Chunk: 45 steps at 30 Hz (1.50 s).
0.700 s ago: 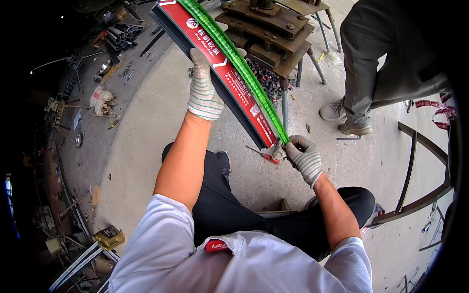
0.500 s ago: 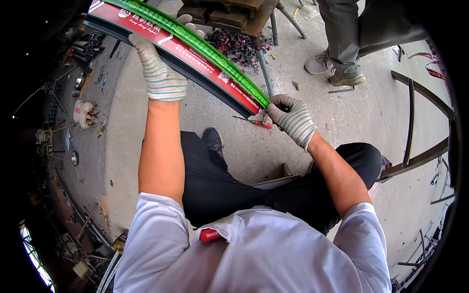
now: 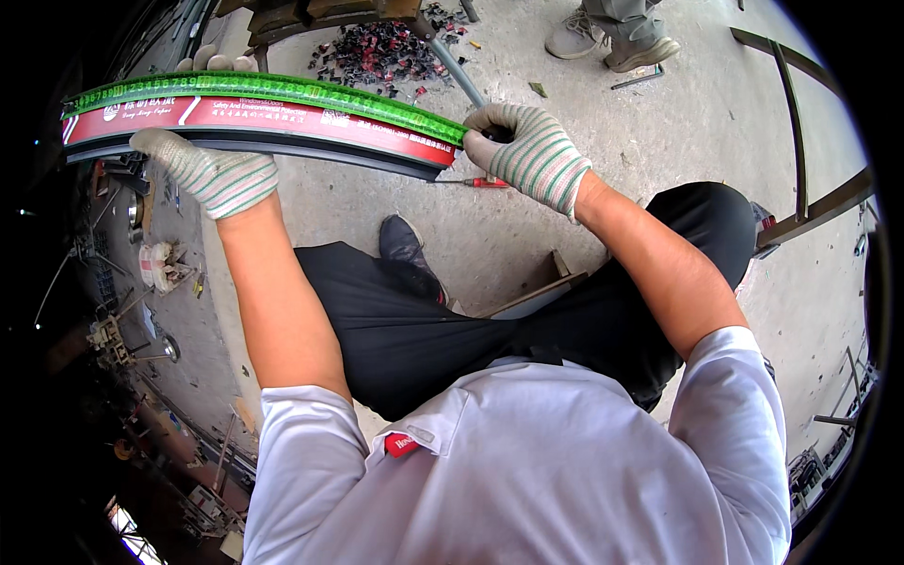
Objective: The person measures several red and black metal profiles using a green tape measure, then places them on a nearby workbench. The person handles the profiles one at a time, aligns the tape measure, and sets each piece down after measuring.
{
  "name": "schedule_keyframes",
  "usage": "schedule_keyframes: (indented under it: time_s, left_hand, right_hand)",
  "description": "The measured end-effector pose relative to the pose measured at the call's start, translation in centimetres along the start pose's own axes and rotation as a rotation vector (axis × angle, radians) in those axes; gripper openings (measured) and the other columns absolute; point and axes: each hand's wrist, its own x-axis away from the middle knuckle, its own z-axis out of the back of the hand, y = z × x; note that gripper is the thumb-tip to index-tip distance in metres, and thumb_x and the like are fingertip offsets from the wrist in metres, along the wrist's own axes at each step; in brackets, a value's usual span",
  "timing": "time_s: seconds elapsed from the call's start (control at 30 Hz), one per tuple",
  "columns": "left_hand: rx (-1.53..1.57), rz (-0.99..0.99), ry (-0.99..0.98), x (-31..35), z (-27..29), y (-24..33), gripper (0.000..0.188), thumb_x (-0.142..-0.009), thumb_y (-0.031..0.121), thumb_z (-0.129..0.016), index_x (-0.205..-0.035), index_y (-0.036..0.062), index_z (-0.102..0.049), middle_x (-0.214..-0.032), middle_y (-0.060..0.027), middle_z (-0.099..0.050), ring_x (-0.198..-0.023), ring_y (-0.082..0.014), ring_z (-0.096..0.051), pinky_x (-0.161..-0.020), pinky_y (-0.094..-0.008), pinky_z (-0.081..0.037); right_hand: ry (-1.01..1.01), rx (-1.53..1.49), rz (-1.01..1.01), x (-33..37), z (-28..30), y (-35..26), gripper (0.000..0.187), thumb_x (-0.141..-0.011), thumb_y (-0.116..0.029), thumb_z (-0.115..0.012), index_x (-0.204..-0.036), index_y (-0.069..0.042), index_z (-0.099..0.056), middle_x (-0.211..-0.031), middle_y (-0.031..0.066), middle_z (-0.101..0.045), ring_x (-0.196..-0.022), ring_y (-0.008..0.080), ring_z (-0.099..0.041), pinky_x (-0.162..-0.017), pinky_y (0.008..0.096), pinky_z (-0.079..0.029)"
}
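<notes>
A long dark profile (image 3: 311, 155) with a red printed film (image 3: 254, 115) along its face lies crosswise in front of me. Along its far edge runs a green tape measure (image 3: 282, 89), blade drawn out and marked with figures. My left hand (image 3: 202, 174), in a striped knit glove, grips the profile near its left part, thumb on the near side and fingertips showing beyond the far edge. At the profile's right end my right hand (image 3: 532, 155), gloved alike, is closed on the end of the tape measure. Something dark shows inside its curled fingers, too covered to make out.
A screwdriver (image 3: 485, 182) with a red handle lies on the floor below the profile's right end. Beyond stands a metal-legged bench (image 3: 325, 14) beside a pile of black and red scraps (image 3: 377, 52). Another person's shoe (image 3: 645, 54) is farther off. Curved dark bars (image 3: 800, 141) stand at right.
The profile and tape measure have swung from a steep slant to nearly level, their left end coming down and toward me. Both hands have shifted left with them, and my view has turned.
</notes>
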Motion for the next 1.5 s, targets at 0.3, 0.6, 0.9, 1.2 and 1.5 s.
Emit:
schedule_keyframes:
  time_s: [0.3,0.6,0.9,1.2,1.5]
  left_hand:
    - [0.111,0.020,-0.081,-0.2,0.9,1.0,0.100,-0.057,0.071,-0.089,-0.121,0.0003,-0.059,-0.118,-0.0124,-0.068,-0.108,-0.0260,-0.068,-0.107,-0.0443,-0.054]
    - [0.263,0.062,0.041,0.2,-0.4,2.0,0.100,-0.062,0.080,-0.073,-0.116,-0.0024,-0.056,-0.107,-0.0127,-0.064,-0.102,-0.0292,-0.065,-0.098,-0.0459,-0.055]
    - [0.256,0.062,-0.011,0.1,0.1,2.2,0.101,-0.071,0.085,-0.060,-0.120,-0.0030,-0.056,-0.109,-0.0137,-0.064,-0.104,-0.0299,-0.065,-0.099,-0.0472,-0.054]
    - [0.270,0.069,-0.030,0.4,-0.4,1.5,0.098,-0.057,0.065,-0.091,-0.121,-0.0030,-0.061,-0.113,-0.0117,-0.070,-0.106,-0.0256,-0.069,-0.105,-0.0407,-0.055]
    - [0.248,0.063,-0.065,0.4,-0.4,1.6,0.101,-0.055,0.061,-0.093,-0.124,-0.0036,-0.059,-0.111,-0.0122,-0.070,-0.107,-0.0265,-0.068,-0.107,-0.0412,-0.054]
  right_hand:
    - [0.046,0.089,-0.032,0.0,1.2,-0.6,0.025,-0.093,-0.023,-0.069,-0.105,-0.002,-0.076,-0.083,0.0053,-0.072,-0.078,0.0098,-0.065,-0.078,0.0278,-0.056]
    - [0.060,0.139,0.039,-0.1,1.2,-0.4,0.026,-0.093,-0.024,-0.070,-0.105,-0.003,-0.077,-0.085,0.0066,-0.072,-0.080,0.0112,-0.067,-0.080,0.0290,-0.057]
    - [0.032,0.125,0.012,0.1,1.6,-1.2,0.028,-0.093,-0.027,-0.072,-0.108,-0.004,-0.078,-0.087,0.0069,-0.074,-0.081,0.0116,-0.069,-0.081,0.0290,-0.058]
    - [0.008,0.091,-0.002,0.1,1.8,-1.1,0.032,-0.091,-0.027,-0.068,-0.112,-0.005,-0.077,-0.090,0.0129,-0.076,-0.080,0.0221,-0.072,-0.079,0.0339,-0.058]
    - [0.031,0.113,0.030,0.1,1.7,-1.4,0.030,-0.090,-0.026,-0.068,-0.110,-0.005,-0.078,-0.089,0.0141,-0.075,-0.079,0.0235,-0.073,-0.079,0.0345,-0.058]
